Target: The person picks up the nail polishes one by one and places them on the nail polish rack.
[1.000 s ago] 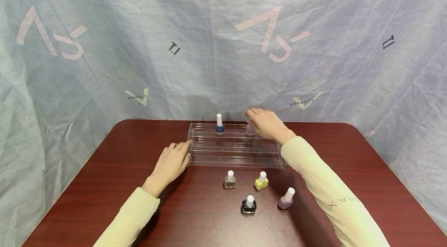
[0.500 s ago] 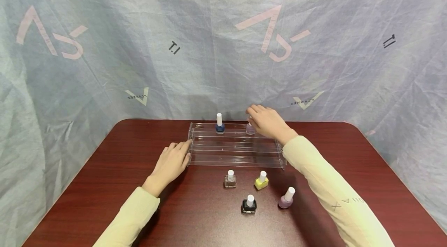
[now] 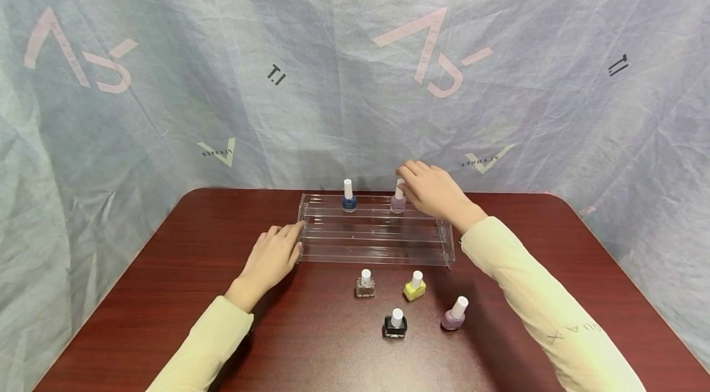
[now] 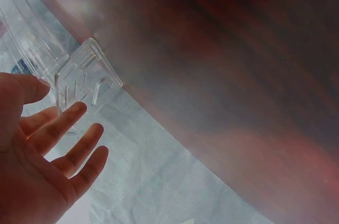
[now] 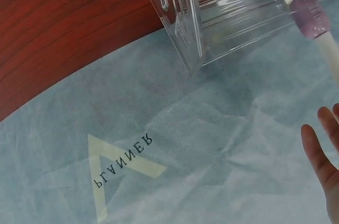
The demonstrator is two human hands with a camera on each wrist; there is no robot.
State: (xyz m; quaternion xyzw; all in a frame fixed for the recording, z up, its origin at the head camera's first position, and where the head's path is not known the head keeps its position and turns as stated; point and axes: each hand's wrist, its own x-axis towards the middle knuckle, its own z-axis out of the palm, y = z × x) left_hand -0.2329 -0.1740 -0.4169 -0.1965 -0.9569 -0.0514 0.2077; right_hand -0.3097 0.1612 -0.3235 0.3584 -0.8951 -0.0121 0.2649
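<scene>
A clear stepped rack (image 3: pixel 371 251) stands toward the back of the table. My left hand (image 3: pixel 270 259) rests at its left end, and in the left wrist view the fingers (image 4: pixel 58 131) are spread and fairly straight by the side panel. On the top tier stand a blue nail polish bottle (image 3: pixel 348 202) and, to its right, a light purple nail polish bottle (image 3: pixel 397 203), both upright with white caps. My right hand (image 3: pixel 435 191) is just beside the purple bottle's cap. Seen from the right wrist, its fingers (image 5: pixel 316 152) are apart from that bottle (image 5: pixel 310 16).
In front of the rack, several bottles stand on the dark red table (image 3: pixel 161 293): a greyish-brown one (image 3: pixel 365 287), a yellow one (image 3: pixel 414 290), a black one (image 3: pixel 395 326) and a mauve one (image 3: pixel 452 319). A grey cloth (image 3: pixel 333 71) hangs behind the table.
My right hand has let go of the light purple bottle and moved slightly up and right, uncovering its cap. The left hand has stayed at the rack's left end.
</scene>
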